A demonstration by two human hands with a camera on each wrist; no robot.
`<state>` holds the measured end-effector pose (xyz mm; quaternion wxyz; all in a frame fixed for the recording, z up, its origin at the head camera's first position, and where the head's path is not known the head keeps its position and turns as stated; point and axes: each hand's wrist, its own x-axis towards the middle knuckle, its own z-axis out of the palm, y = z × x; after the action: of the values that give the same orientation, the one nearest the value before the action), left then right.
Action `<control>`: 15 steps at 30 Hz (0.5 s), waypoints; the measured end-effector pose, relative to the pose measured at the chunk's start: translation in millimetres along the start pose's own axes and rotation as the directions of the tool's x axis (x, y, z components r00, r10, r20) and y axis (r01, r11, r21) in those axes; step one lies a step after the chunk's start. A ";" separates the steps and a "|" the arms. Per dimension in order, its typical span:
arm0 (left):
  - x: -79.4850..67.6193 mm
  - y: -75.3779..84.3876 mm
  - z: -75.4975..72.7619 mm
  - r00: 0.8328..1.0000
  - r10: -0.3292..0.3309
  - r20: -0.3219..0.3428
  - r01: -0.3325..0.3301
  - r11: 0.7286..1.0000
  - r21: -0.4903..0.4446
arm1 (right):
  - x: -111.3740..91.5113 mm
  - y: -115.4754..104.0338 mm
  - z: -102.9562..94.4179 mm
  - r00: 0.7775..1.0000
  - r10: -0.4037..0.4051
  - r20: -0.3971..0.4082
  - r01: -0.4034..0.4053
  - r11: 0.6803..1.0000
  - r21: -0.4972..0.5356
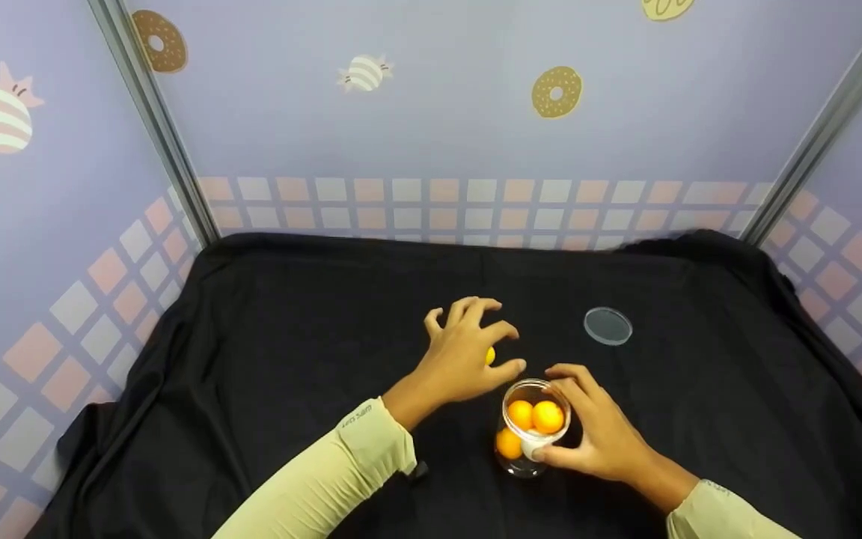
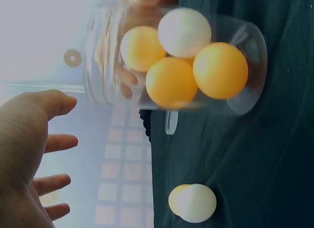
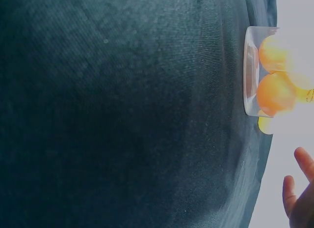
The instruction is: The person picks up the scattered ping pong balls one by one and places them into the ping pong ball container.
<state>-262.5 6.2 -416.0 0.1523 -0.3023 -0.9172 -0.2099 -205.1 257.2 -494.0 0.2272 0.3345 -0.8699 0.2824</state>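
My right hand [image 1: 603, 430] grips a clear jar [image 1: 517, 466] near its rim, thumb on the near side and fingers round the far side. The jar has no lid on it and contains orange balls [image 2: 221, 71] and a white ball [image 2: 184, 33]. Up and left of the jar, my left hand [image 1: 457, 355] is spread, palm down, with nothing in its fingers. Below it a yellow ball [image 1: 490, 355] shows between thumb and forefinger. The left wrist view shows this yellow ball [image 2: 174, 201] partly behind another white ball [image 2: 197, 203] on the cloth.
A clear round lid [image 1: 608, 326] lies on the black cloth [image 1: 326, 322], beyond the right hand. Patterned wall panels [image 1: 438, 112] stand at the back and on both sides. Near the left cuff is a small black object [image 1: 417, 471].
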 end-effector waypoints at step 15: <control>1.8 -29.9 16.7 0.991 -0.130 0.030 0.131 0.991 -0.019 | 0.1 -1.3 -0.7 0.999 0.036 0.015 -0.036 0.999 -0.001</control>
<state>-284.9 -6.8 -438.4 0.1218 -0.2462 -0.9349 -0.2246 -204.1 256.7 -493.0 0.2157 0.3209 -0.8775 0.2837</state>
